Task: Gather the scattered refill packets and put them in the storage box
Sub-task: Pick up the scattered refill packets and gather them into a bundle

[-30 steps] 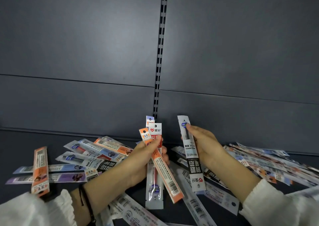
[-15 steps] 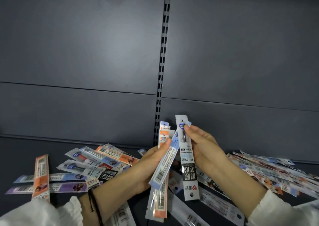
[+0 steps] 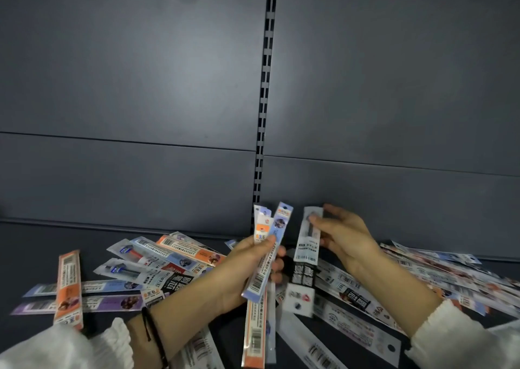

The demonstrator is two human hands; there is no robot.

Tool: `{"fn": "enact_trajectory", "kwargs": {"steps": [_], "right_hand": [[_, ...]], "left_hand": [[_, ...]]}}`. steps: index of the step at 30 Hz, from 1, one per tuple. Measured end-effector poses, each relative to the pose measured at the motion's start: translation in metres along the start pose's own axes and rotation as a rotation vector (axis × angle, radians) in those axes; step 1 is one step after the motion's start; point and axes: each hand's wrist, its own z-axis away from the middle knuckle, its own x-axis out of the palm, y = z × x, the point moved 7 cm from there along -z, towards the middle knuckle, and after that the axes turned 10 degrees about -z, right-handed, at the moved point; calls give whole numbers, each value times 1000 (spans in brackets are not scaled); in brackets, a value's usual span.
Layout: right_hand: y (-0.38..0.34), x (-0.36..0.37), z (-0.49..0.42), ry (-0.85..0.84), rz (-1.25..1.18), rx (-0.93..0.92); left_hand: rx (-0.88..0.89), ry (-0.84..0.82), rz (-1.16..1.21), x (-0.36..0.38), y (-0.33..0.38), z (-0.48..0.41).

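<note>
Centre frame — left hand (image 3: 242,270) gripping packet bundle (image 3: 277,228), right hand (image 3: 346,236) pinching single packet (image 3: 308,244); merging likely going cleanest ends-aligned, parallel.

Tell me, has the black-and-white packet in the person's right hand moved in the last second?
Yes. The black-and-white packet in the right hand has shifted to the right, farther from the slotted upright strip.

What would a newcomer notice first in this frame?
The hands at centre: the left hand holds a fanned bunch of packets upright, and the right hand pinches a single black-and-white packet beside it. Around them, colourful refill packets lie strewn over the dark shelf, below a grey back panel.
</note>
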Motion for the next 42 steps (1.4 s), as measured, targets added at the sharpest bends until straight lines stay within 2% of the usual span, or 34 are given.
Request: {"fn": "enact_trajectory", "kwargs": {"steps": [3,6,10,12,15,17,21,24,27,30,32,36,38,42], "right_hand": [[-1,-8,-2,33,-268,30],[1,-2,1,-17,-474,51],[3,17,14,-94,-544,58],[6,26,23,-134,-393,42],[13,41,37,-221,-38,-4],[17,53,47,-286,175,-34],[16,64,57,-331,326,-106],[6,56,52,-242,409,-140],[-8,36,42,-200,510,-83],[-19,5,38,-210,746,-46],[-30,-19,42,-158,886,-71],[-26,-53,64,-133,1239,0],[-15,-62,74,-152,1290,50],[-8,-66,75,-169,1304,-34]], "left_hand": [[42,50,190,-13,6,-8],[97,72,310,-18,17,-10],[215,165,319,-26,31,-10],[253,175,263,-28,35,-6],[233,231,52,-34,33,1],[255,253,1,-35,34,4],[279,278,134,-34,39,5],[245,185,239,-30,37,4],[219,129,340,-31,39,9],[215,129,294,-30,45,20],[198,110,276,-25,50,29],[125,-30,385,-2,50,38],[97,-113,415,14,45,36],[89,-124,470,38,35,27]]}}
